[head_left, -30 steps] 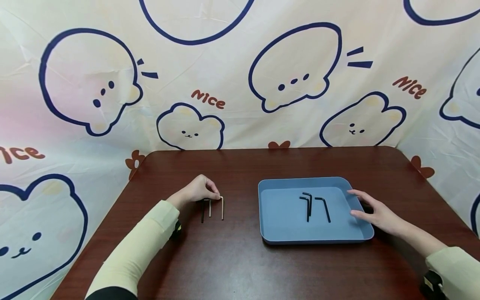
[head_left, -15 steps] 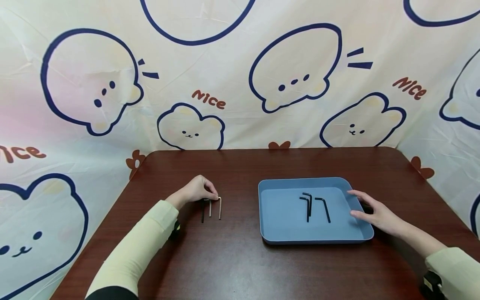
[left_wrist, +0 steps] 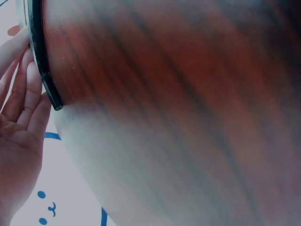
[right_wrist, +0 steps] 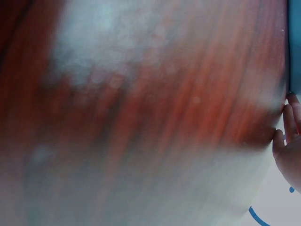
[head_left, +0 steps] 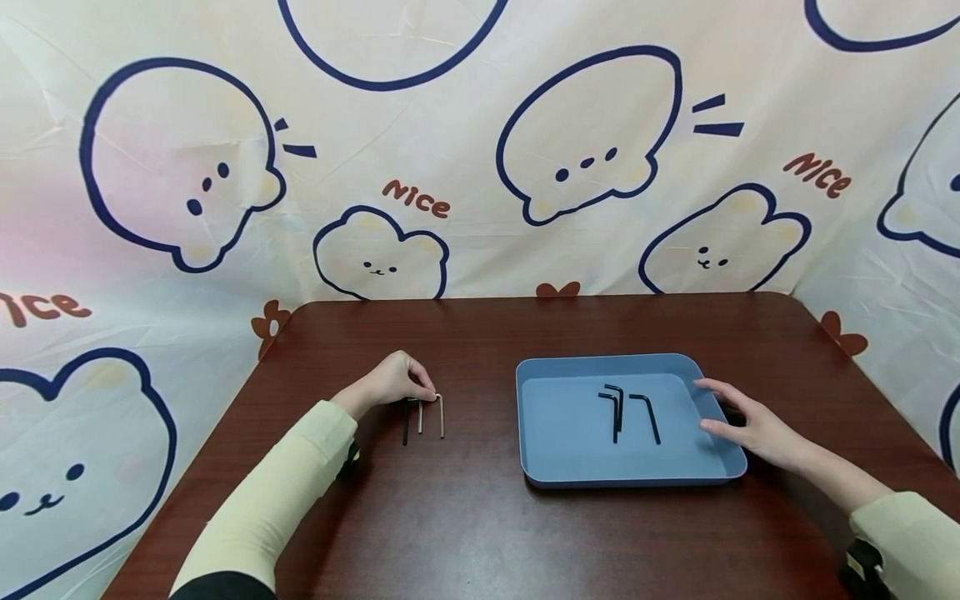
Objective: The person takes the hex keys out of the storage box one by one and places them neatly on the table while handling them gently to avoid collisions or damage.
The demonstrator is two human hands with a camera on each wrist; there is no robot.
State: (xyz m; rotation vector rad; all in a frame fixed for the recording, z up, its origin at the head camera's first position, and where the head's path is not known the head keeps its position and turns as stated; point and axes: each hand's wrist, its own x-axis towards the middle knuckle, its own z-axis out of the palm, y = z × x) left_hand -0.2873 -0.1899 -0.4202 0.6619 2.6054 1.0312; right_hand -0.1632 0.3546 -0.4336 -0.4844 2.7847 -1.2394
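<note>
My left hand (head_left: 392,379) pinches a silver hex key (head_left: 442,417) by its bent end, between thumb and fingertips, at the left of the table. Beside it lie a black hex key (head_left: 406,427) and a second silver hex key (head_left: 421,418), their upper ends partly hidden under the hand. In the left wrist view a black hex key (left_wrist: 44,75) shows large next to the left hand (left_wrist: 21,136). My right hand (head_left: 757,429) rests with spread, relaxed fingers on the right rim of a blue tray (head_left: 555,462). Several black hex keys (head_left: 652,419) lie in it.
Both items and hands are over a dark brown wooden table (head_left: 420,533). A cloth printed with cartoon bears (head_left: 381,258) hangs behind and along the sides. The tray's blue edge (right_wrist: 295,47) also shows in the right wrist view.
The pinched silver hex key has shifted slightly left, closer to the other silver one. The left hand has barely moved; the right hand and tray stay in place.
</note>
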